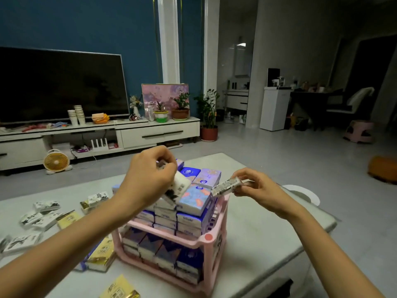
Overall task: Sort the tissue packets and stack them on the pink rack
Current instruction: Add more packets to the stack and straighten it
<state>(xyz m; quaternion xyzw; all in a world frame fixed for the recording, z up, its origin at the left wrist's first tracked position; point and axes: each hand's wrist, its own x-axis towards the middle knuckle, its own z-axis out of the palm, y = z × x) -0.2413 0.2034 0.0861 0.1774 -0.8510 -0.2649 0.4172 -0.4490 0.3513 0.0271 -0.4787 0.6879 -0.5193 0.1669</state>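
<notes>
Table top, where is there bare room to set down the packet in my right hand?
Bare table lies right of the pink rack, from the white round object down to the near edge. Left of the rack is crowded with black-and-white tissue packets and yellow packets; the rack's top tier is piled high.

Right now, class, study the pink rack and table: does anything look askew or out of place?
On the pink rack the top tier is heaped above the rim, and the floral packet on top lies tilted. Yellow packets lean against the rack's left side, and white packets lie scattered on the table.
</notes>
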